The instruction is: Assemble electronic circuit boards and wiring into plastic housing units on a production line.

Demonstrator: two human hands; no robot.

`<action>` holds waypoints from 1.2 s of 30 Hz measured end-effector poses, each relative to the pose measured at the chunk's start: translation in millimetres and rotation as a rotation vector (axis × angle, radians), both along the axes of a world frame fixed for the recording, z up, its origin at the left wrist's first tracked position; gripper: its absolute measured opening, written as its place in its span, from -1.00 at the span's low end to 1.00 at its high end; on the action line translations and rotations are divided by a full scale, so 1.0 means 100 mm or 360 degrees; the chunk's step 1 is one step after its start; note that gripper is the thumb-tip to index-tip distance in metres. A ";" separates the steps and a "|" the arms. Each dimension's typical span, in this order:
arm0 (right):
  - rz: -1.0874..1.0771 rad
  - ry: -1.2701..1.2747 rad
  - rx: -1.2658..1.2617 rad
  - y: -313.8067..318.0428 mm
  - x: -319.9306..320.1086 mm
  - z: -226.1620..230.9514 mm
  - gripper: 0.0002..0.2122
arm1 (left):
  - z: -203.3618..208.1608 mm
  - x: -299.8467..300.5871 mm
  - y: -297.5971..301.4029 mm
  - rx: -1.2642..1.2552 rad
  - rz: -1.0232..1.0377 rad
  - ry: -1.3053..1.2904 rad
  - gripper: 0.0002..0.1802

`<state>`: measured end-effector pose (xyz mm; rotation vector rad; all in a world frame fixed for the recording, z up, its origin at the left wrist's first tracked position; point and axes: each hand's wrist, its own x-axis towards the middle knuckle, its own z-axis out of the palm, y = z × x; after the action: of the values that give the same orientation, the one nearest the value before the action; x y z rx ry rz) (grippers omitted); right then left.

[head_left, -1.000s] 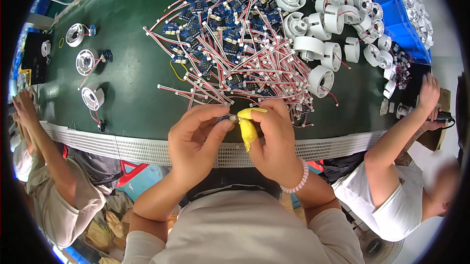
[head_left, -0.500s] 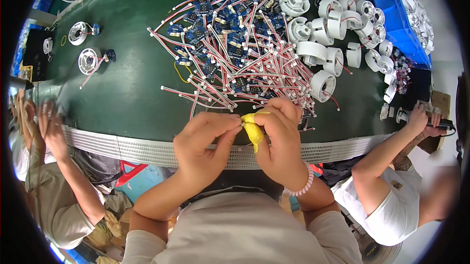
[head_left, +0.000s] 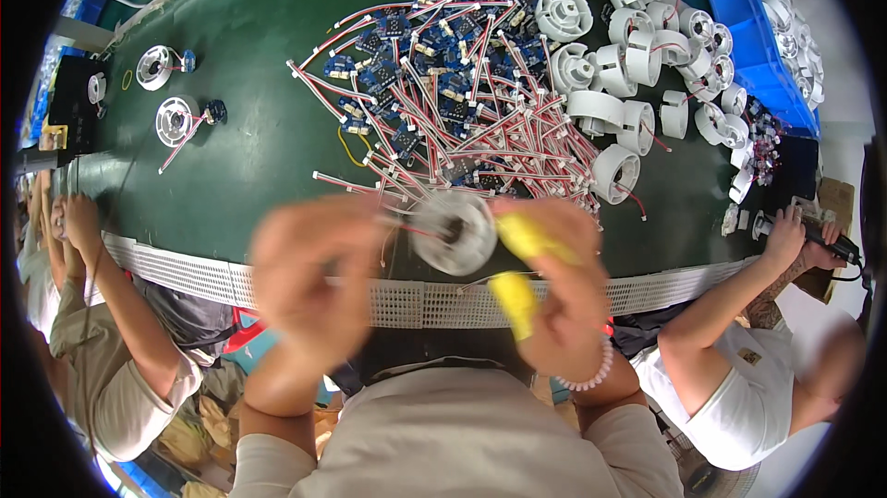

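Note:
A white round housing (head_left: 459, 241) with a dark centre is between my hands, above the table's near edge and blurred by motion. A thin red wire runs from it toward my left hand (head_left: 319, 276), whose fingertips seem pinched at that wire. My right hand (head_left: 559, 285) is on the housing's other side, its index finger close to the rim and thumb lower down. Yellow covers (head_left: 513, 299) wrap that thumb and index finger. A thin pale cable (head_left: 499, 282) passes by the right thumb; whether this hand grips it is smeared.
Ahead lies a heap of red-and-white cables (head_left: 480, 128) and blue circuit boards (head_left: 404, 141). White housings (head_left: 614, 173) spread right toward a blue bin (head_left: 753, 31). Two housings with boards (head_left: 176, 121) lie left. A white perforated strip (head_left: 397, 304) edges the table. People work on both sides; the right one holds a tool (head_left: 836, 244).
My hands have moved apart from their meeting point, the left hand leftward. The white round housing now shows between them. The left co-worker's hands have shifted.

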<state>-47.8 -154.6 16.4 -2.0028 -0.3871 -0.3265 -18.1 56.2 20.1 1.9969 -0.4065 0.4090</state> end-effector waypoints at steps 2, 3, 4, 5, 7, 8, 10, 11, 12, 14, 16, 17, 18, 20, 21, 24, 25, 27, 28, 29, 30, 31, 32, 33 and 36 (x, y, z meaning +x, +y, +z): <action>-0.0428 -0.0156 -0.0084 -0.19 0.01 -0.03 -0.65 | 0.02 0.11 0.36 -0.0174 0.0339 -0.0018 -0.82; -0.0654 -0.0114 -0.0067 -0.34 0.00 -0.08 -0.64 | 0.02 0.22 0.55 -0.0268 0.0484 0.0013 -0.82; -0.0789 -0.0130 -0.0024 -0.47 -0.01 -0.12 -0.65 | 0.01 0.34 0.78 -0.0234 0.0619 0.0033 -0.83; -0.0932 -0.0148 0.0009 -0.60 -0.02 -0.20 -0.66 | -0.04 0.47 0.94 -0.0209 0.0746 0.0056 -0.85; -0.1101 -0.0205 0.0101 -0.80 -0.06 -0.23 -0.68 | 0.00 0.66 0.98 0.0298 0.0769 -0.0034 -0.84; -0.1167 -0.0201 0.0078 -0.92 -0.09 -0.28 -0.69 | 0.01 0.75 0.94 0.0820 0.0778 -0.0133 -0.82; -0.1284 -0.0161 0.0092 -1.06 -0.16 -0.42 -0.71 | 0.06 0.80 0.62 0.1086 0.0590 -0.0514 -0.78; -0.1370 -0.0119 0.0147 -1.13 -0.20 -0.50 -0.73 | 0.10 0.79 0.45 0.1068 0.0471 -0.0498 -0.76; -0.1382 -0.0126 -0.0076 -1.19 -0.22 -0.59 -0.77 | 0.06 0.80 0.30 0.0895 0.0226 -0.0352 -0.75; -0.1358 0.0051 -0.0089 -1.11 -0.29 -0.62 -0.77 | -0.06 0.92 0.04 0.0895 0.0090 -0.0252 -0.74; -0.1264 0.0155 -0.0134 -1.01 -0.33 -0.59 -0.76 | -0.18 1.07 -0.07 0.0917 -0.0128 -0.0098 -0.73; -0.1212 0.0176 -0.0198 -0.97 -0.34 -0.55 -0.75 | -0.17 1.09 -0.08 0.0914 -0.0138 -0.0107 -0.73; -0.1208 0.0116 -0.0170 -0.92 -0.32 -0.54 -0.74 | -0.14 1.09 -0.09 0.0849 -0.0133 0.0030 -0.72; -0.1090 -0.0008 -0.0242 -0.91 -0.26 -0.50 -0.77 | -0.09 1.05 -0.09 0.0661 -0.0122 0.0153 -0.74; -0.0964 -0.0128 -0.0318 -0.92 -0.23 -0.50 -0.80 | -0.06 1.01 -0.08 0.0663 -0.0126 0.0152 -0.74; -0.0931 -0.0161 -0.0200 -0.90 -0.14 -0.52 -0.81 | -0.02 0.81 0.04 0.0290 -0.0192 0.0110 -0.79; -0.0943 -0.0121 -0.0089 -0.87 -0.09 -0.51 -0.80 | 0.00 0.69 0.06 0.0298 -0.0178 0.0109 -0.79; -0.0888 -0.0212 -0.0025 -0.81 0.01 -0.50 -0.79 | 0.00 0.46 0.06 -0.0053 -0.0262 0.0300 -0.77; -0.0838 -0.0305 0.0038 -0.79 0.07 -0.50 -0.78 | 0.00 0.36 0.05 -0.0051 -0.0252 0.0300 -0.77; -0.0829 -0.0305 0.0038 -0.78 0.11 -0.51 -0.78 | -0.03 0.27 0.05 -0.0120 -0.0329 0.0380 -0.76; -0.0790 -0.0377 -0.0125 -0.77 0.16 -0.52 -0.76 | -0.05 0.19 0.04 -0.0187 -0.0405 0.0459 -0.76; -0.0751 -0.0449 -0.0290 -0.76 0.19 -0.53 -0.74 | -0.08 0.12 0.01 -0.0188 -0.0398 0.0458 -0.76; -0.0722 -0.0473 -0.0325 -0.73 0.22 -0.55 -0.73 | -0.10 0.05 -0.03 -0.0362 -0.0316 0.0595 -0.76; -0.0711 -0.0475 -0.0323 -0.70 0.24 -0.56 -0.73 | -0.14 0.00 -0.04 -0.0538 -0.0235 0.0729 -0.77; -0.0693 -0.0573 -0.0477 -0.65 0.27 -0.54 -0.73 | -0.24 -0.04 -0.06 -0.0665 -0.0216 0.0771 -0.70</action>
<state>-20.5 -219.7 -37.7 -2.3191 -0.2258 -0.9585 -22.2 50.0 -4.0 1.5792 -0.1327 -0.0790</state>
